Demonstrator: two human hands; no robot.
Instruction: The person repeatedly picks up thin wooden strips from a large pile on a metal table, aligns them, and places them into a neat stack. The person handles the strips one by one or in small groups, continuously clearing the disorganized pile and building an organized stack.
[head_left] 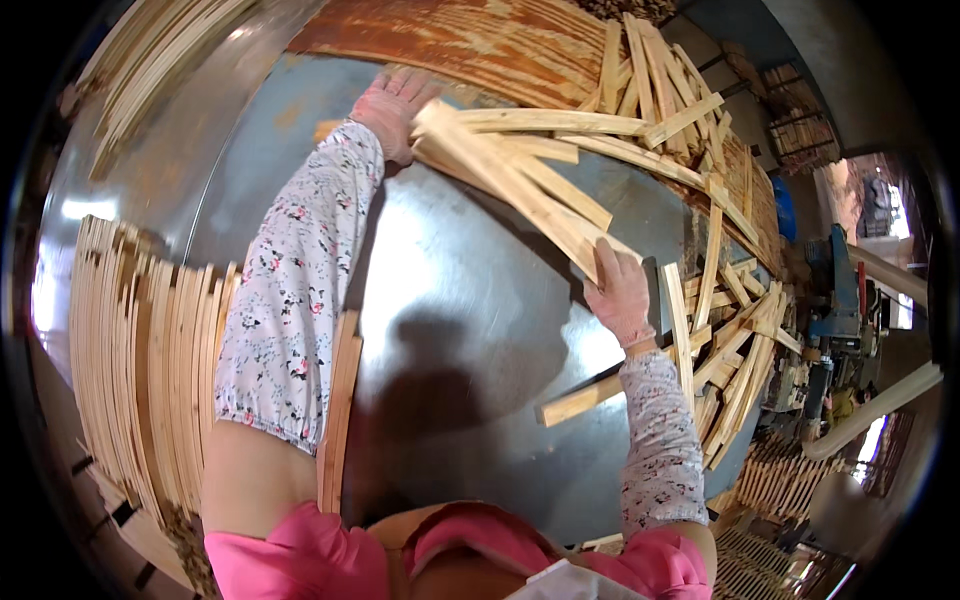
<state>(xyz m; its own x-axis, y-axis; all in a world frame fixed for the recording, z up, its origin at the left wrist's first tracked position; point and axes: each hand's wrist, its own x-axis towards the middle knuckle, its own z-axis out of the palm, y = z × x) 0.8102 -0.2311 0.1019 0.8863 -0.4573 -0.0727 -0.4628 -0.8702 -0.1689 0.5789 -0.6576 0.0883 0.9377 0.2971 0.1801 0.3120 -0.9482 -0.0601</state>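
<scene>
My right hand [618, 297], in a pale pink glove, is closed on the near end of a wooden strip [535, 200] that slants up and to the left over the metal table. The strip's far end rises beside my left hand [392, 112]. That hand, gloved too, reaches far forward with fingers stretched out and apart, close to the ends of several strips. Other loose wooden strips [555, 122] lie beneath and behind the slanting one. Whether my left palm touches any of them is hidden.
A jumbled pile of strips [745, 330] lies at the right, spreading to the far right. Neatly stacked strips [150, 370] stand at the left. Two strips [341, 410] lie beside my left arm. A worn brown board [460, 45] covers the table's far side. Machinery [840, 290] stands beyond the right edge.
</scene>
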